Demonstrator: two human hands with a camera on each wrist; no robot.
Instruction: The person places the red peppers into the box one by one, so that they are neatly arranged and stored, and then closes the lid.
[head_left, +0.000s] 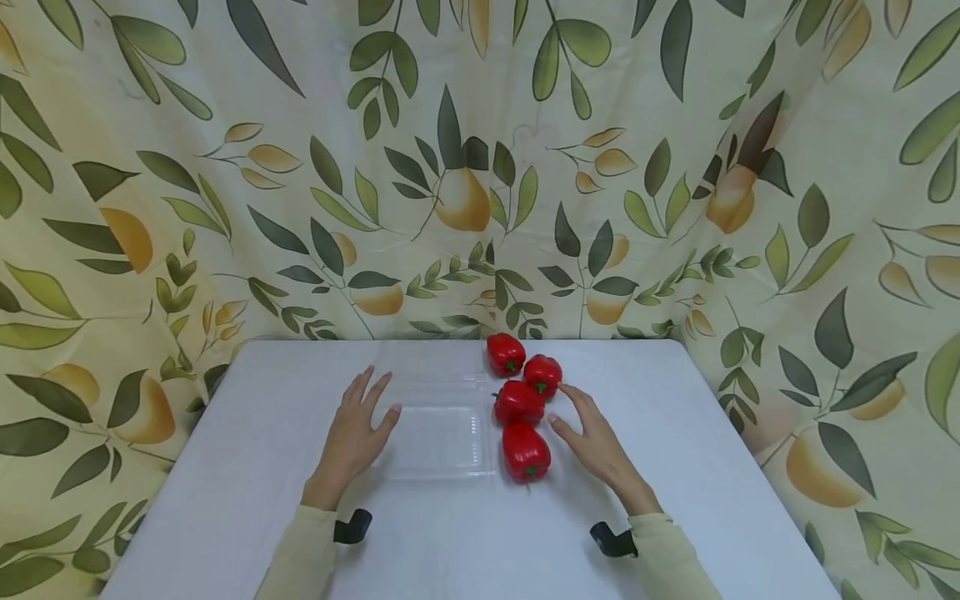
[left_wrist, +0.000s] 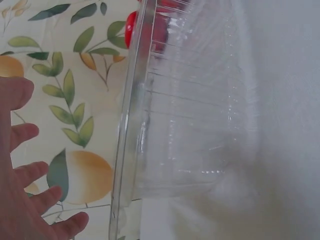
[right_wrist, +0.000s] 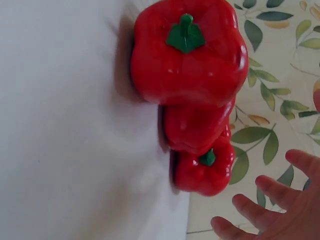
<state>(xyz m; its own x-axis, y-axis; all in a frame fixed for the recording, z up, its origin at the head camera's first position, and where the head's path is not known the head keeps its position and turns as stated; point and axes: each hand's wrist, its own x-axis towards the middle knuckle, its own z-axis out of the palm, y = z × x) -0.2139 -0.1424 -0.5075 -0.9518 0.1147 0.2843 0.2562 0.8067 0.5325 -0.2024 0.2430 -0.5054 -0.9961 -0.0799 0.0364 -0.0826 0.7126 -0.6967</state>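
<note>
A clear plastic container [head_left: 442,442] with its lid [head_left: 431,364] folded back lies at the middle of the white table. Along its right side several red bell peppers [head_left: 526,452] with green stems stand in a rough column. My left hand [head_left: 351,442] is at the container's left edge, fingers spread, holding nothing. To the right of the peppers, my right hand [head_left: 598,442] reaches in with fingers loosely extended, close to the rear right pepper [head_left: 542,375]; whether a fingertip touches it I cannot tell. The left wrist view shows the container's transparent wall [left_wrist: 190,115] beside the spread fingers.
The white table [head_left: 645,392] ends at a leaf-and-fruit patterned curtain [head_left: 480,167] behind and at both sides. Each wrist carries a dark strap mount [head_left: 613,540] at its inner side.
</note>
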